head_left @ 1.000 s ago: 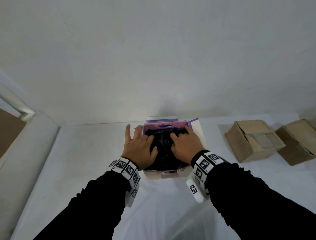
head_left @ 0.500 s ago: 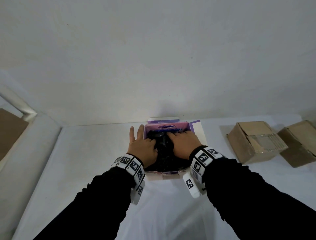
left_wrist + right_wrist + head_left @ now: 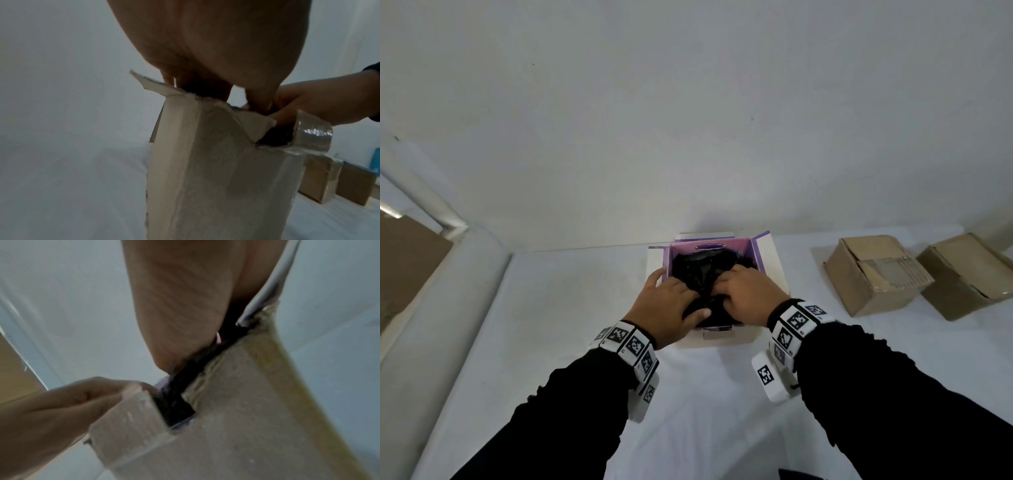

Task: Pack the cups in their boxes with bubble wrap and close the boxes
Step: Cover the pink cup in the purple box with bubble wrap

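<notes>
We have the open box (image 3: 768, 270) standing upright in the middle of the counter (image 3: 571, 308), its flaps turned outward so the mouth stays clear for stuffing. Inside sits the dark bubble-wrapped bundle (image 3: 702, 270), which fills the lilac-lined cavity almost to the rim; we judge the cup is inside that wrap, though the cup itself is hidden.

Our left hand (image 3: 667, 308) lies on the near left part of the bundle, fingers fairly straight and spread, thumb stretched across the wrap toward the other hand, one finger reaching the left wall of the box. It presses rather than grips, as far as we can tell. Our right hand (image 3: 748, 296) sits on the near right part with its fingers curled down into the wrap, seemingly pinching or tucking a fold near the centre; the wrist views are too close and blurred to confirm.

We hold both hands there to push the bundle below the rim so the flaps can fold shut.

Two brown cardboard boxes (image 3: 876, 274) sit well apart on the right, apparently closed and taped.
</notes>
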`<move>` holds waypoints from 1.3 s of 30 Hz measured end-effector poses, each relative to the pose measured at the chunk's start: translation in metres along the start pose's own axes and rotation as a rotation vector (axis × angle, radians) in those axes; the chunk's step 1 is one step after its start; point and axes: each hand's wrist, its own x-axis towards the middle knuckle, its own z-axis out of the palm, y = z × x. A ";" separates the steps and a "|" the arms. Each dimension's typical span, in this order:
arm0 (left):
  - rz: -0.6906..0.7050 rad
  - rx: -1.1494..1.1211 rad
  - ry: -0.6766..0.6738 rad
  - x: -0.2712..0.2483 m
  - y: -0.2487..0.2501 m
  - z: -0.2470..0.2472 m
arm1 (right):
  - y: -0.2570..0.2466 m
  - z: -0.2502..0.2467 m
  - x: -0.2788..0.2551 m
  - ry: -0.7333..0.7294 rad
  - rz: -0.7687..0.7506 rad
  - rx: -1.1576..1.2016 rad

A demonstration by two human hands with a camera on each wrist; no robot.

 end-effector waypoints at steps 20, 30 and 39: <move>0.015 0.255 -0.222 -0.029 0.035 0.007 | -0.031 0.012 -0.061 -0.008 0.059 -0.301; -0.095 0.090 -0.222 -0.024 0.040 -0.005 | -0.034 0.007 -0.060 0.045 0.044 -0.156; -0.130 0.054 0.084 -0.044 0.018 0.010 | -0.025 -0.029 -0.022 -0.016 0.032 0.193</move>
